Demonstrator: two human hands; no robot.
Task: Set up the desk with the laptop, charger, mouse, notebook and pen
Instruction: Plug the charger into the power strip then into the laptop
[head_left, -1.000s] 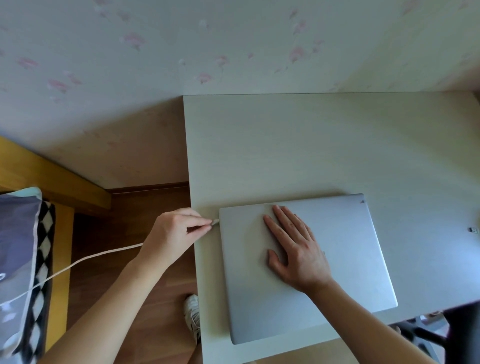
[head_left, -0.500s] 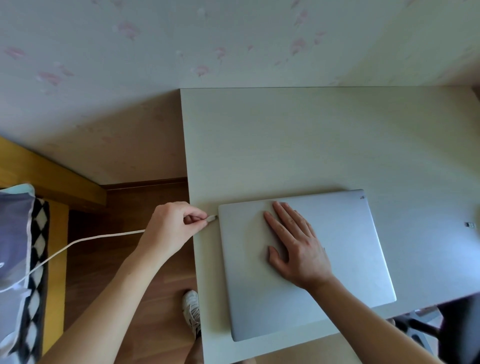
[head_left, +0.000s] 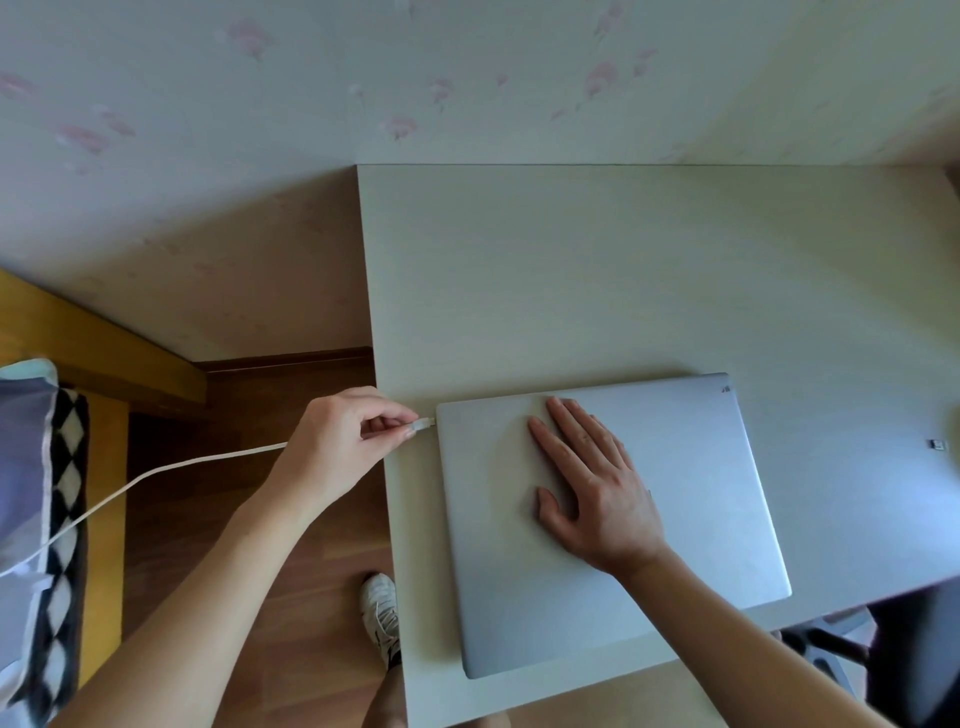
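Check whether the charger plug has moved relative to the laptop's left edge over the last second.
No. The charger plug, pinched by the left hand, sits at the closed laptop's left edge as before.

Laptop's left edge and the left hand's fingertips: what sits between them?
Only the charger plug, pinched by the left hand, its tip at the laptop edge. Head view shows bare desk beneath; seating cannot be told.

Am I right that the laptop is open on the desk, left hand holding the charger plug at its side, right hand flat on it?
Not quite: the head view shows the laptop closed. The left hand does hold the charger plug at its side, and the right hand lies flat on the lid.
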